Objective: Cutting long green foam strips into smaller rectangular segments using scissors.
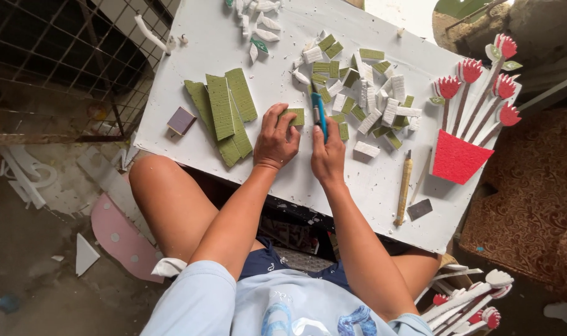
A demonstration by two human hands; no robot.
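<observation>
Our left hand (pixel 276 138): palm down, fingers spread and pressing. Our right hand (pixel 328 151): fist-curled, gripping. Both forearms extended forward, converging.

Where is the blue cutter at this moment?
In the head view, the blue cutter is in the right hand, mid-board, beside the small green piece under the left hand.

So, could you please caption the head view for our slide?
Left hand steadies a green strip while right hand cuts it with a blue knife.
</observation>
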